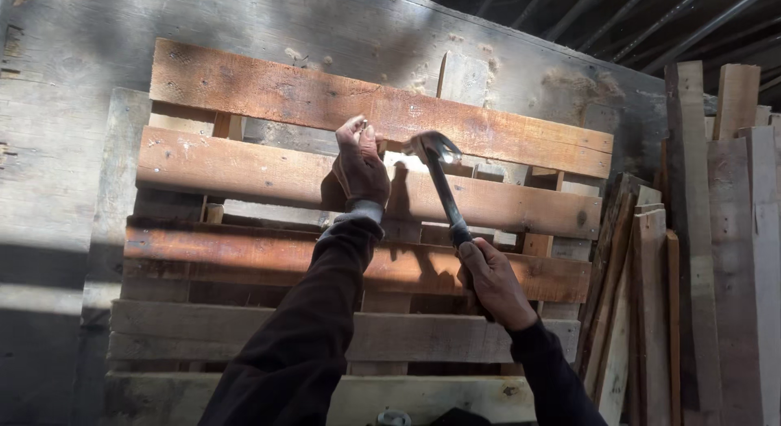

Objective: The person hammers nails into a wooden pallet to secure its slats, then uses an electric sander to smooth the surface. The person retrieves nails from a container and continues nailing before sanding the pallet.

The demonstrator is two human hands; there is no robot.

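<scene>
1. My right hand [492, 281] grips the hammer [442, 178] low on its handle, for leverage
2. Its head sits at the gap between the pallet's [244, 92] top boards
3. My left hand [360, 164] curls closed there, steadying something too small to tell

A claw hammer [443, 182] with a dark handle and a steel head slants up and left, its head at the gap between the top two slats of a weathered wooden pallet [358, 231]. The pallet stands upright; the claw seems hooked under the top slat, though glare hides it.
</scene>
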